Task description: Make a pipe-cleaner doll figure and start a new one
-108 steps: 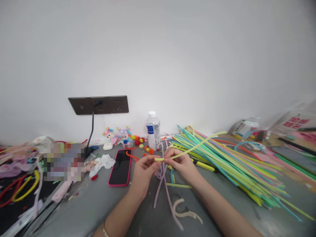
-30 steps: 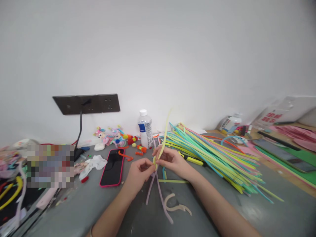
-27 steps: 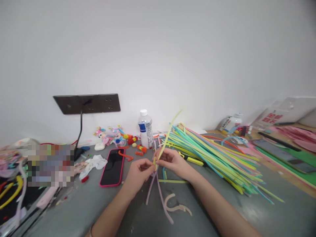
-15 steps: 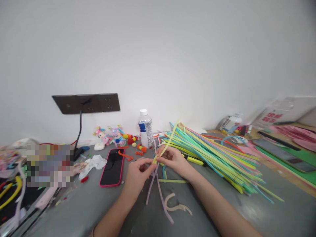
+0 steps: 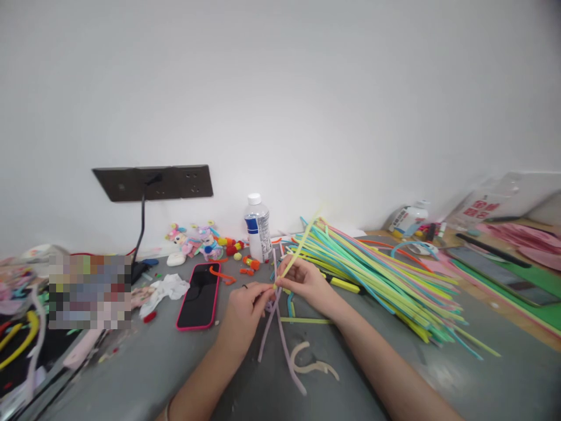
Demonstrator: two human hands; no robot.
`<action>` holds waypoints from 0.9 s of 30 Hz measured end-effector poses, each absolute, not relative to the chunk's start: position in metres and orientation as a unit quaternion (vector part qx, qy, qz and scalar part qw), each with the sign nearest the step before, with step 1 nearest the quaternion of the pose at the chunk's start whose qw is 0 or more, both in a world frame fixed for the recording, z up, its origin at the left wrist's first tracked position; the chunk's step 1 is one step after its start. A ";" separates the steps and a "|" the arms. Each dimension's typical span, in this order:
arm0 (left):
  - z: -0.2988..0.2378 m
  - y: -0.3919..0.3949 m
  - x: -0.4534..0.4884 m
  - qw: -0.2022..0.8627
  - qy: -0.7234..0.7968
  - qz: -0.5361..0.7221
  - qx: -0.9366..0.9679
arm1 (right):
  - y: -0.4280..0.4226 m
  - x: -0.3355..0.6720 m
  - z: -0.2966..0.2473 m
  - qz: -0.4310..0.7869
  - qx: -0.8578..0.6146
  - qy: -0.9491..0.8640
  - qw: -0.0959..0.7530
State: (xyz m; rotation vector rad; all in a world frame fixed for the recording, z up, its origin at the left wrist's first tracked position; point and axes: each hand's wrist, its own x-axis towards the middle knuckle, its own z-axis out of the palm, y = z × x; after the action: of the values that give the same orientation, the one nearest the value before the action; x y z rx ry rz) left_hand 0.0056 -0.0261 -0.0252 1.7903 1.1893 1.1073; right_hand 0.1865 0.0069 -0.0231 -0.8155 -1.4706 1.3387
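My left hand (image 5: pixel 243 313) and my right hand (image 5: pixel 307 283) meet over the grey table (image 5: pixel 245 386). Both pinch a yellow-green pipe cleaner (image 5: pixel 298 251) near its lower end; its free end slants up and to the right. Lilac pipe cleaners (image 5: pixel 280 339) hang from between my fingers and trail down onto the table toward me. Each hand's fingers are closed in a pinch.
A big heap of coloured pipe cleaners (image 5: pixel 385 280) lies to the right. A pink-cased phone (image 5: pixel 199 295), a water bottle (image 5: pixel 258 228), small toys (image 5: pixel 197 240), crumpled tissue (image 5: pixel 164 287) and a beige curled piece (image 5: pixel 307 365) lie around. A wall socket strip (image 5: pixel 153 182) with a cable is at the back left.
The yellow-green pipe cleaner's free end has swung from nearly upright down toward the right. My hands have stayed together at the same spot, pinching it.
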 end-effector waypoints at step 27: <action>-0.020 -0.026 0.011 0.704 0.377 0.411 0.440 | 0.003 0.196 -0.014 0.575 -0.299 -0.639 0.414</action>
State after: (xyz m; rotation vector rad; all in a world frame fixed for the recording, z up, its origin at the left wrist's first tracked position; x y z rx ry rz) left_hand 0.0106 -0.0265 -0.0197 0.9788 0.8377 0.9133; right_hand 0.1957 0.0027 -0.0139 -0.7518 -1.6051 1.4454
